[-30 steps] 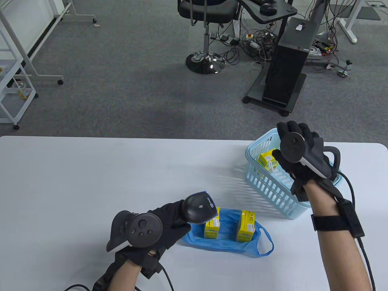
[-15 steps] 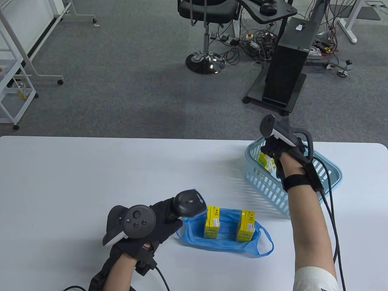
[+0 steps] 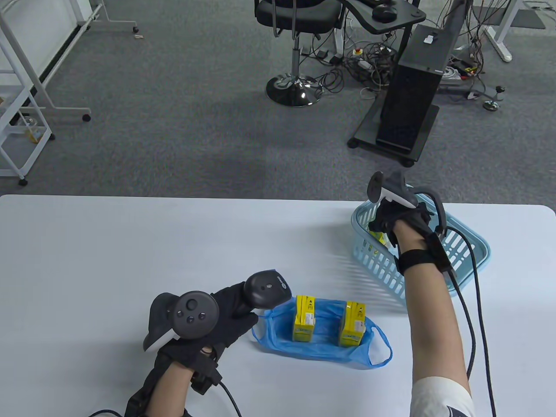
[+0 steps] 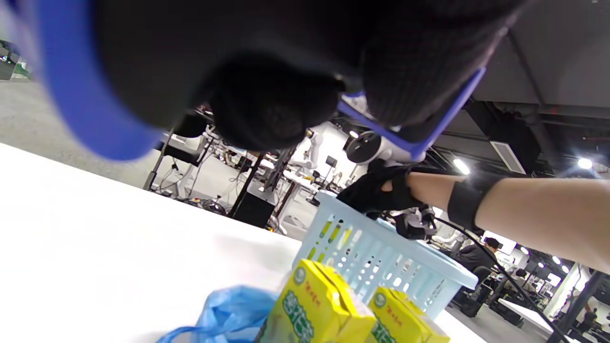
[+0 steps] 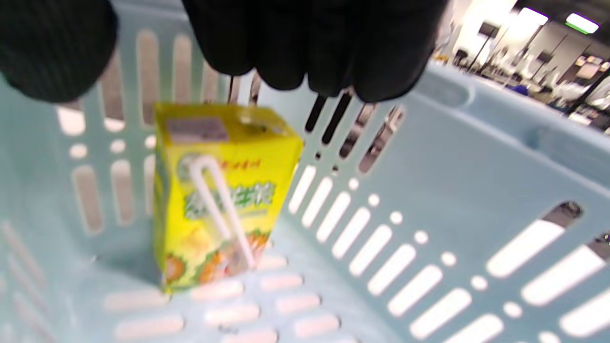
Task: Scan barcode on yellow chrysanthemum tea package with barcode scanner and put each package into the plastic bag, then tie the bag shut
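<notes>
- Reaching into pale blue slotted plastic basket (image 3: pixel 471 249), frame right: gloved right hand (image 3: pixel 393 215), fingers poised above, gripping nothing.
- Small yellow chrysanthemum tea carton (image 5: pixel 221 195): likely light, stiff; pinch flat sides, avoiding straw.
- Left hand (image 3: pixel 226 315) clasps black barcode scanner (image 3: pixel 267 289).

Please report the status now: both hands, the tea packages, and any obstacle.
Left hand grips scanner. Right hand in basket, fingers above last package, not gripping yet. Two packages on blue bag. No obstacle seen.
</notes>
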